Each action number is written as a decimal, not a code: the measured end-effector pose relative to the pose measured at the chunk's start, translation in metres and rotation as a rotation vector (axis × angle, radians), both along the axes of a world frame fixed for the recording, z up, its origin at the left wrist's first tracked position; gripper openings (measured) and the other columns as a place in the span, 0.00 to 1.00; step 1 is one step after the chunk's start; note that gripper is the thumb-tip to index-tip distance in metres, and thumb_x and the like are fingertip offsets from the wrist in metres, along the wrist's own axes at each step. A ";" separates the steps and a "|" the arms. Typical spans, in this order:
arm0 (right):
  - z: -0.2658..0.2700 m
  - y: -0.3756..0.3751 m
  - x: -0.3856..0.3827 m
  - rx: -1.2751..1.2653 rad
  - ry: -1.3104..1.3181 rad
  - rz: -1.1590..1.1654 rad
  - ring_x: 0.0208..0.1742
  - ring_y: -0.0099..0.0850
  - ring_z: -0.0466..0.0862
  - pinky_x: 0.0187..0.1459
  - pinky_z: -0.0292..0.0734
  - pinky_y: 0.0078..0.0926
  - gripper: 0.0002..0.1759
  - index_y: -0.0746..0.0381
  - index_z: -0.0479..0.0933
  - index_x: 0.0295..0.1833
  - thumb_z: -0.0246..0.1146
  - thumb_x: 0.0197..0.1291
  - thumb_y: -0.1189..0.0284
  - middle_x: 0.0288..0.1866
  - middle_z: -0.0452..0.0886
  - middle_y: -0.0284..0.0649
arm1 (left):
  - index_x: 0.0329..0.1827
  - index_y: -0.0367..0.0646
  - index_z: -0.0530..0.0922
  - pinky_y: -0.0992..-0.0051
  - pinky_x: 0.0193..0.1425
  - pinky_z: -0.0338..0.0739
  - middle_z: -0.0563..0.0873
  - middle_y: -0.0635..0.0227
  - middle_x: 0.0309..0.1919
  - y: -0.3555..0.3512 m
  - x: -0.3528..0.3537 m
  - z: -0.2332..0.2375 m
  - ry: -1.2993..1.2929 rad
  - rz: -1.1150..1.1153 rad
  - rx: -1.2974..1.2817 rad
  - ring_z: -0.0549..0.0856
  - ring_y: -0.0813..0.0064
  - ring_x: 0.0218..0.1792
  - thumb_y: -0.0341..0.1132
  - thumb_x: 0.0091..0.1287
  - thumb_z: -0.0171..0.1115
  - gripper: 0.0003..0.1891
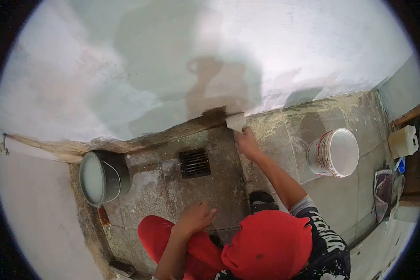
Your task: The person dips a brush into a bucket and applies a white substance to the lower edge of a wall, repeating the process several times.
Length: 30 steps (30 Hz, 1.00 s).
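Observation:
My right hand (248, 143) reaches out to the foot of the wall (294, 42) and grips a scraper. The scraper (236, 122) has a flat, pale blade that lies against the low edge of the wall, where a dark unpainted strip (182, 134) begins. Its handle is hidden in my fingers. My left hand (196, 218) rests over my bent knee in red trousers, loosely curled with the thumb apart and nothing in it.
A dark bucket (119, 179) of whitish liquid stands at the left. To the right is a white bucket (317, 156), with a jerrycan (401, 141) and a cloth (383, 191) farther right. A drain grate (195, 163) is set into the stained tile floor.

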State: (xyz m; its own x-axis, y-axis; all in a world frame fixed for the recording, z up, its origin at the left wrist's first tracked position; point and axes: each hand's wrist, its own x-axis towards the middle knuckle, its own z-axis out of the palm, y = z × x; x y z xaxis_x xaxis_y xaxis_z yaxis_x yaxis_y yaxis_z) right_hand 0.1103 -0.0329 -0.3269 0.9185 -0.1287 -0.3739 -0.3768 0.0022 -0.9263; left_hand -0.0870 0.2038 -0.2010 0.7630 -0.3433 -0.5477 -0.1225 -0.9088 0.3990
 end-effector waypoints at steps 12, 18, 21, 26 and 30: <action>0.033 -0.001 -0.036 0.346 -0.098 0.009 0.16 0.21 0.67 0.15 0.60 0.23 0.12 0.60 0.62 0.55 0.57 0.73 0.72 0.27 0.70 0.32 | 0.61 0.39 0.75 0.49 0.57 0.78 0.84 0.43 0.52 0.004 0.001 -0.009 0.038 0.035 0.019 0.83 0.41 0.52 0.52 0.75 0.53 0.25; -0.041 0.009 0.013 0.134 -0.211 -0.076 0.17 0.23 0.67 0.16 0.61 0.24 0.14 0.60 0.62 0.55 0.58 0.71 0.71 0.26 0.69 0.32 | 0.60 0.38 0.75 0.49 0.58 0.78 0.84 0.43 0.51 0.001 -0.002 -0.008 0.026 0.023 0.006 0.83 0.41 0.54 0.52 0.75 0.53 0.24; 0.033 0.012 0.005 0.294 -0.060 -0.116 0.17 0.21 0.65 0.16 0.61 0.23 0.12 0.59 0.63 0.54 0.58 0.72 0.71 0.26 0.69 0.31 | 0.61 0.38 0.75 0.49 0.58 0.77 0.84 0.42 0.50 0.002 0.000 -0.004 0.010 0.004 0.023 0.83 0.41 0.54 0.51 0.75 0.53 0.25; 0.060 -0.001 -0.038 0.350 -0.305 0.009 0.17 0.20 0.64 0.16 0.59 0.23 0.12 0.60 0.63 0.57 0.57 0.73 0.71 0.26 0.69 0.31 | 0.74 0.40 0.67 0.51 0.66 0.74 0.79 0.43 0.63 -0.001 0.010 0.011 0.202 0.036 0.091 0.79 0.43 0.62 0.56 0.77 0.50 0.32; -0.017 0.001 -0.028 0.021 -0.193 -0.033 0.17 0.19 0.65 0.16 0.59 0.23 0.15 0.62 0.63 0.60 0.56 0.74 0.70 0.26 0.70 0.32 | 0.75 0.41 0.66 0.51 0.66 0.74 0.80 0.42 0.62 0.002 0.009 0.004 0.163 0.019 0.081 0.80 0.43 0.61 0.56 0.77 0.50 0.33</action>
